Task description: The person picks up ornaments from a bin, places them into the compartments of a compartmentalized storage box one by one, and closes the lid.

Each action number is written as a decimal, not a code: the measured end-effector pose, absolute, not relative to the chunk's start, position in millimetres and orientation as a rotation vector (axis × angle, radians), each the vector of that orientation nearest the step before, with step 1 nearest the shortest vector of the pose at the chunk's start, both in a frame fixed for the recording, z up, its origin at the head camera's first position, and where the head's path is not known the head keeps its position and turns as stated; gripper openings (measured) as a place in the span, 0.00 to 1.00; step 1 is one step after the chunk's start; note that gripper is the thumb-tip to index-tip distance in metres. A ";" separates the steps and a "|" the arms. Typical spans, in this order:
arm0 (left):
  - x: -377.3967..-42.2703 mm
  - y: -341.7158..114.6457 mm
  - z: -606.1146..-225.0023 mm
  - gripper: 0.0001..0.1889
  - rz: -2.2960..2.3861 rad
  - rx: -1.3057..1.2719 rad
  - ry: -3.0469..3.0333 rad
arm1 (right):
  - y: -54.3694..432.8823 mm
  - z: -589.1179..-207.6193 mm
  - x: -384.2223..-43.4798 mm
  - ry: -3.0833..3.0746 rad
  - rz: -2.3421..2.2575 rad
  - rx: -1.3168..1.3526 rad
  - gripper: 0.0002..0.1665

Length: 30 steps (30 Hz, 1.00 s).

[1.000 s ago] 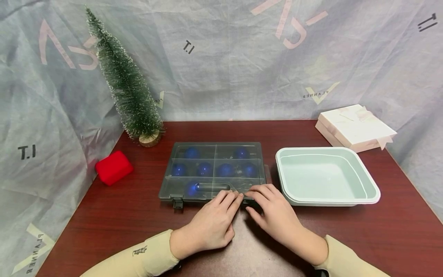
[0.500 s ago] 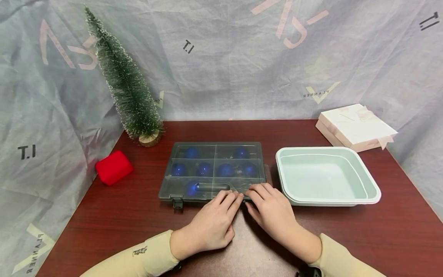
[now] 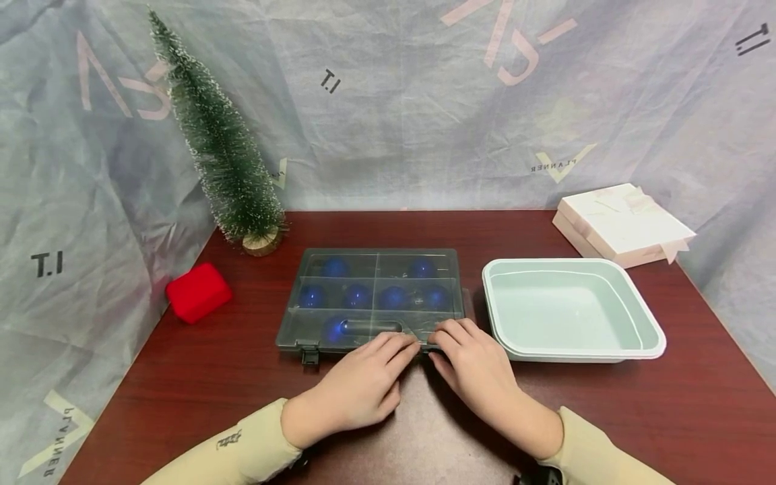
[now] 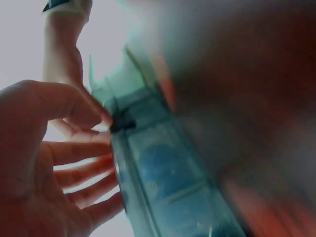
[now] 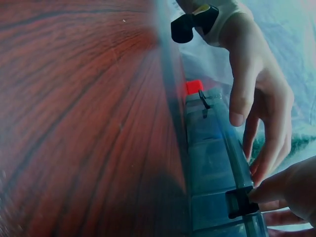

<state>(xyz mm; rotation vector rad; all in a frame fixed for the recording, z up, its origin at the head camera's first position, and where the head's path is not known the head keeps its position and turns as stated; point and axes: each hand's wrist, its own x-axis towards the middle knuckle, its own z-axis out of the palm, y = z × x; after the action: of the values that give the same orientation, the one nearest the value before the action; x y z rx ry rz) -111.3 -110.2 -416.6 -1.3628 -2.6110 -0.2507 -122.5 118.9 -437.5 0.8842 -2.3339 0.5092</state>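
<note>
A see-through grey compartment case lies closed on the table, with several blue balls visible through its lid. My left hand rests its fairly straight fingers on the front edge of the lid, thumb held apart from the case. Beside it my right hand pinches the front edge, fingers on the lid and thumb at the black right latch, as the right wrist view shows. The left latch sticks out from the case front. Some of the right latch is hidden in the head view.
A pale green basin stands just right of the case. Behind it sits a white gift box with a bow. At left are a red block and a small frosted Christmas tree. A printed grey cloth hangs behind.
Over the last half second my left hand has slid slightly left and its thumb has shifted. Earlier, my right hand drew slightly in, its thumb nearing the latch. The case stays practically in place.
</note>
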 end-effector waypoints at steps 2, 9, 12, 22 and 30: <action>-111.3 -117.8 -415.0 0.26 -0.281 -1.359 -2.589 | 118.3 -436.9 -122.6 -2.338 0.514 0.886 0.14; -103.9 -157.4 -409.8 0.25 -0.255 -1.184 -2.509 | 118.6 -433.8 -123.2 -2.336 0.514 0.900 0.14; -100.2 -177.6 -409.1 0.26 -0.233 -1.068 -2.532 | 119.1 -433.2 -123.7 -2.333 0.517 0.907 0.13; -93.4 -230.2 -418.4 0.25 -0.222 -0.711 -2.618 | 119.5 -433.4 -124.9 -2.338 0.514 0.907 0.14; -93.8 -235.8 -422.6 0.24 -0.257 -0.693 -2.587 | 119.7 -433.3 -124.5 -2.349 0.510 0.904 0.13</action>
<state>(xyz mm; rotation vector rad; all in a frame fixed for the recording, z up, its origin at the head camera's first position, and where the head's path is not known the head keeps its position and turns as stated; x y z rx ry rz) -93.8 -235.8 -422.6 -0.6929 -2.5866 -0.2565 -124.5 119.7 -433.3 0.9042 -2.3492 0.5104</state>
